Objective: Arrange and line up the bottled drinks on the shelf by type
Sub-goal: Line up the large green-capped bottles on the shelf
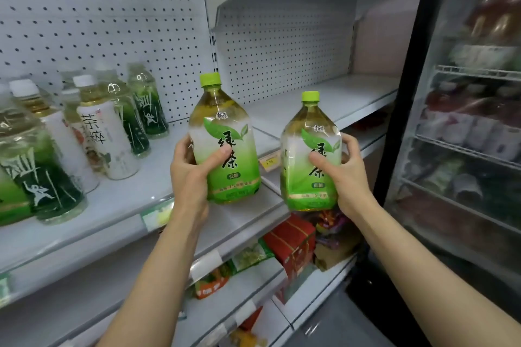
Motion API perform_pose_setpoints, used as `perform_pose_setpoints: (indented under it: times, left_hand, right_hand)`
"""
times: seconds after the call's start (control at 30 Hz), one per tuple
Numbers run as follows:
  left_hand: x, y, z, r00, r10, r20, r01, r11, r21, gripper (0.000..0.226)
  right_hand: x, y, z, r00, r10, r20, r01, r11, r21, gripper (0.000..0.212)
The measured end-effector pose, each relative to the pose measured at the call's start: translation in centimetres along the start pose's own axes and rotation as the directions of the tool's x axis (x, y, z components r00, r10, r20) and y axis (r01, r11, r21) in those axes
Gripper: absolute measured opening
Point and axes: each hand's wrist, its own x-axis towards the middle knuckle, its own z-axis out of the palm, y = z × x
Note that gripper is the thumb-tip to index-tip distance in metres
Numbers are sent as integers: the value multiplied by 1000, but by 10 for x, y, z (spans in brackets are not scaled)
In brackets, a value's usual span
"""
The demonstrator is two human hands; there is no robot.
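Each of my hands holds a large green-tea bottle with a lime cap and a green leaf label. My left hand (194,175) grips the left bottle (225,132), whose base is at the white shelf (135,197) near its right end. My right hand (345,169) grips the right bottle (310,146) in the air, in front of the shelf edge and slightly lower. On the shelf's left stand dark-green-labelled bottles (142,110) and white-labelled tea bottles (104,138) in loose rows.
A lower white shelf (332,104) runs right of the bottles, backed by pegboard. A glass-door fridge (462,121) with a black frame stands at the right. Packaged snacks (293,245) fill the shelves below. Price tags sit on the shelf edges.
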Motion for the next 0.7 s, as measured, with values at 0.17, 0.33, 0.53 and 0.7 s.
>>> perform_pose_setpoints:
  times: [0.17,0.33,0.53,0.7]
  left_hand:
    - [34,-15,24,999,2,-50,0,1000,29,60]
    - [57,-26,55,988,73,-135,-68,997,44,48]
    - [85,-39,81,962,126,-243,-107,990,91,57]
    - [119,-52,81,945,98,-313,-73,993,91,56]
  right_hand:
    - [60,3,-9,998,6,58,-9,998,55,78]
    - [121,9,-12,972,56,228,-82,991,105,60]
    - [189,12,-2,925,40,379,-78,993,84,29]
    - [234,19,32,879,38,475,-82,994,72,33]
